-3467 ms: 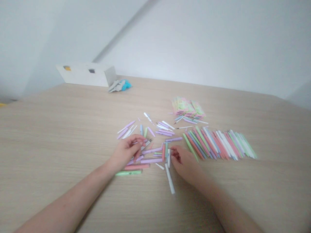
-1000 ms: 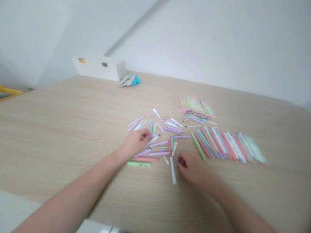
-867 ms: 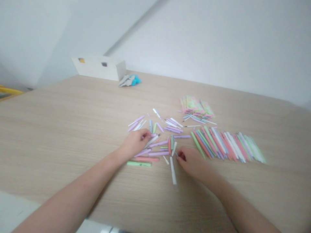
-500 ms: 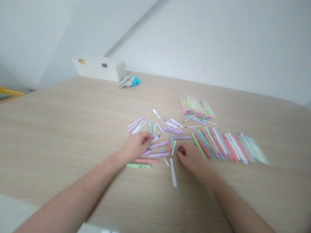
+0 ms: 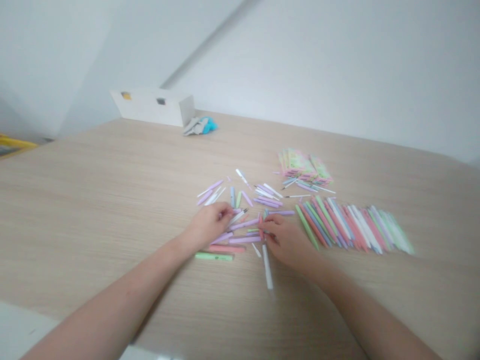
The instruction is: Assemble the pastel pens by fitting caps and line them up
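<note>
My right hand (image 5: 278,235), fingers curled, grip unclear, short red plastic pen part (image 5: 261,227) at fingertips, my left hand (image 5: 212,223), fingers bent, hold unclear, scattered pastel pen pieces (image 5: 243,225) between

Pale, plain walls (image 5: 345,80) rose behind a broad wood-grained tabletop (image 5: 123,170), and a darker diagonal band (image 5: 210,42) crossed them towards eleven o'clock. A white box-like piece (image 5: 150,107) with two openings stood at ten o'clock, near the tabletop's far edge. A yellow-edged object (image 5: 17,143) showed at nine o'clock, and a whitish floor (image 5: 22,320) at eight. The light was soft and cool.
</note>
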### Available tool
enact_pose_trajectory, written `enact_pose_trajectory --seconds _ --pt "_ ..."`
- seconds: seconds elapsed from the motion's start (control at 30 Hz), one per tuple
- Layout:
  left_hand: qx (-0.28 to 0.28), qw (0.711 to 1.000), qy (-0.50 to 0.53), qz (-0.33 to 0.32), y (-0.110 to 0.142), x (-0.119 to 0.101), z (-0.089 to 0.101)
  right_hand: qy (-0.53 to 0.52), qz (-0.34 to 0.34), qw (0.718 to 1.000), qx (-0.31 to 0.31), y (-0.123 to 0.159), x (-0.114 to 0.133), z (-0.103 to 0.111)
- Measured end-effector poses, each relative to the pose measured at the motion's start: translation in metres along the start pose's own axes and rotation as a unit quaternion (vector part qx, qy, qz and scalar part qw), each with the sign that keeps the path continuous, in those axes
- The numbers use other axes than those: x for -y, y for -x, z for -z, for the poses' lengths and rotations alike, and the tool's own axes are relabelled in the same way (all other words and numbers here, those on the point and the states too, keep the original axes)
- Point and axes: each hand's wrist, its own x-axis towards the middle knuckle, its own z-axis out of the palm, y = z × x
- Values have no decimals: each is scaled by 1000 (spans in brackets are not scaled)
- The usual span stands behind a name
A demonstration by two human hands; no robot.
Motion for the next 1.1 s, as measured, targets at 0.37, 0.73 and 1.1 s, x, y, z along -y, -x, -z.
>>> enact_pose_trajectory --seconds 0.37,0.73,1.1 --pt "103 994 35 -31 6 -9 10 40 -6 999 29 -10 2 -5" --pt "213 969 -69 -100 14 -24 17 50 31 998 25 -12 -9 -10" --pt "201 968 -74 -134 17 -25 14 49 39 998 16 -12 -13 -11"
